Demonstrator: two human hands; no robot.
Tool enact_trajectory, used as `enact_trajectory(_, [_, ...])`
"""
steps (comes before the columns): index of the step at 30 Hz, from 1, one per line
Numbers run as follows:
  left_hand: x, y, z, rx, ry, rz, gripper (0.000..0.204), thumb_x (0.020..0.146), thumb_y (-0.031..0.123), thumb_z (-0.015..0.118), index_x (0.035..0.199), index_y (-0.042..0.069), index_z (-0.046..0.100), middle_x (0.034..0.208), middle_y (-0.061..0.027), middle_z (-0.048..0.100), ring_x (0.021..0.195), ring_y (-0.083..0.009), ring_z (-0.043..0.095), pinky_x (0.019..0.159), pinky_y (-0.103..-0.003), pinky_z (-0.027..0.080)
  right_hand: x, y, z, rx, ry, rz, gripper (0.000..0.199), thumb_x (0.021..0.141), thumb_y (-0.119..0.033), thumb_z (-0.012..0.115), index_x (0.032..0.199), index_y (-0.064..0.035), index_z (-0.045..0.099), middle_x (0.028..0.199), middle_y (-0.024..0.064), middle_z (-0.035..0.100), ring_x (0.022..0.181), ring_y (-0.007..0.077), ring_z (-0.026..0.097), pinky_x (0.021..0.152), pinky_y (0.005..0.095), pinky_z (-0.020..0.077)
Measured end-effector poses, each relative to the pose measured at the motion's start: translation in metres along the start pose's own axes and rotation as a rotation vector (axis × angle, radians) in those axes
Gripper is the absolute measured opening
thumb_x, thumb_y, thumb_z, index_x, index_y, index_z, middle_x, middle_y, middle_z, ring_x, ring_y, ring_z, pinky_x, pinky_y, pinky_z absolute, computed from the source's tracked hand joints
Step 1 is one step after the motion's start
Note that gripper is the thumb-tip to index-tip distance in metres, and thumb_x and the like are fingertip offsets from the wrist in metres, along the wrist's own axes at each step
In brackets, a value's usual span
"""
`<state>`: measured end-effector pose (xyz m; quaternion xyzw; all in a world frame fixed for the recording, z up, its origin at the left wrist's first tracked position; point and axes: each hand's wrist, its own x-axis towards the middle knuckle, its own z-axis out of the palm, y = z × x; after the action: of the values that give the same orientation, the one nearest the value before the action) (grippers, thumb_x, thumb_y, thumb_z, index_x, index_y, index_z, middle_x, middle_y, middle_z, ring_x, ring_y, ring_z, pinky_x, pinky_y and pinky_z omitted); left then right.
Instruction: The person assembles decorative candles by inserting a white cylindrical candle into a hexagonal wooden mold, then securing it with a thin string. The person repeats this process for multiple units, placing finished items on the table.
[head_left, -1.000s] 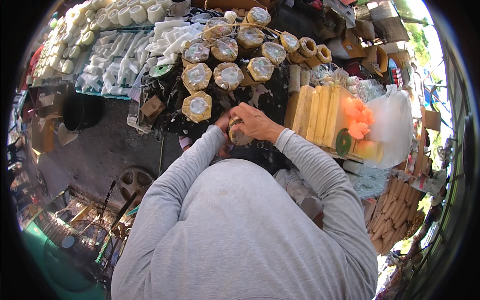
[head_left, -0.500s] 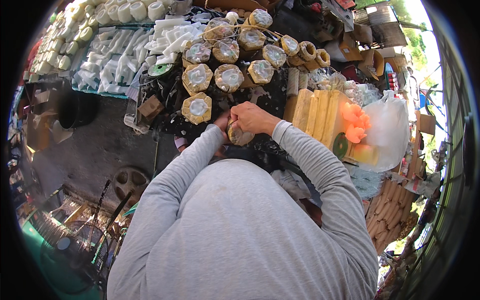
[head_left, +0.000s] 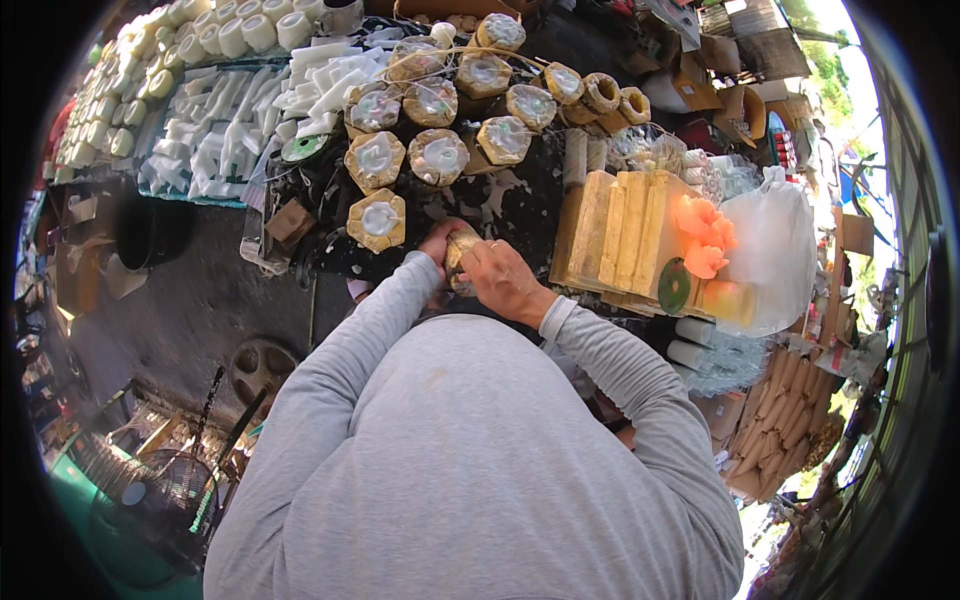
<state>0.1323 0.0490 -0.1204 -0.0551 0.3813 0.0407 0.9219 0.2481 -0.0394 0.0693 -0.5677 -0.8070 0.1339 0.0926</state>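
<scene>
Close in front of my body, a yellowish-brown mould (head_left: 459,245) is gripped between both hands. My left hand (head_left: 438,243) is closed around its left side, partly hidden by the sleeve and the mould. The fingers of my right hand (head_left: 503,283) curl over its right side, near its lower end. Just beyond and to the left, a hexagonal mould (head_left: 377,220) with a whitish fill stands on the black, wax-spotted table (head_left: 500,205). Behind it are several similar filled moulds (head_left: 439,157).
Yellow blocks (head_left: 617,230) stand to the right, beside an orange flower-shaped piece (head_left: 706,235) and a clear plastic bag (head_left: 775,250). White sticks (head_left: 222,125) fill a blue-lined tray at the far left, with white cylinders (head_left: 258,32) behind. A fan (head_left: 155,505) stands at lower left.
The mould has turned in my hands, so its pale end no longer faces up at me. My right hand has shifted from its top to its right side. The whole view has moved slightly.
</scene>
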Motion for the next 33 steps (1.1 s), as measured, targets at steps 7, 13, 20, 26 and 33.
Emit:
enact_trajectory(7, [-0.026,0.03,0.007,-0.233,0.021,0.018,0.054,0.095,0.058,0.065,0.132,0.018,0.073,0.135,-0.0083,0.074,0.127,-0.035,0.067,0.111,-0.058,0.049,-0.067,0.018,0.028,0.134,-0.018,0.086,0.019,0.091,-0.017,0.073,0.092,-0.0054,0.058,0.09,0.0149,0.058,0.087,0.0365,0.063,0.078,0.0483,0.051])
enact_trajectory(13, [-0.043,0.014,0.03,-0.161,0.1,0.031,0.071,0.099,0.073,0.05,0.144,0.021,0.065,0.146,-0.0083,0.067,0.131,-0.0378,0.065,0.113,-0.067,0.043,-0.053,0.065,0.054,-0.002,0.302,0.573,0.016,0.096,-0.015,0.07,0.103,-0.0046,0.062,0.1,0.0164,0.062,0.091,0.0378,0.066,0.078,0.049,0.0554])
enact_trajectory(20, [-0.098,-0.03,0.047,0.633,0.393,0.491,0.086,0.096,0.068,0.064,0.16,0.015,0.042,0.144,-0.0125,0.061,0.123,-0.0332,0.068,0.083,-0.055,0.064,-0.01,0.067,0.057,1.117,0.194,0.69,0.068,0.097,-0.041,0.079,0.148,-0.0012,0.058,0.136,0.022,0.069,0.121,0.0323,0.07,0.102,0.0382,0.0557])
enact_trajectory(26, [-0.115,-0.035,0.047,0.632,0.192,0.58,0.079,0.094,0.03,0.085,0.155,0.01,0.04,0.139,-0.0143,0.061,0.116,-0.0292,0.071,0.081,-0.043,0.069,0.012,0.024,0.067,1.36,0.272,0.924,0.082,0.093,-0.05,0.078,0.149,0.0049,0.055,0.134,0.0252,0.07,0.119,0.0323,0.07,0.101,0.0384,0.0566])
enact_trajectory(33, [-0.129,-0.038,0.03,1.048,0.408,0.561,0.082,0.091,0.039,0.085,0.154,0.005,0.045,0.14,-0.0184,0.064,0.118,-0.0265,0.071,0.088,-0.039,0.065,0.001,0.032,0.054,1.217,0.043,0.843,0.092,0.085,-0.056,0.082,0.149,0.0053,0.057,0.136,0.0254,0.07,0.124,0.0322,0.07,0.103,0.0394,0.0562])
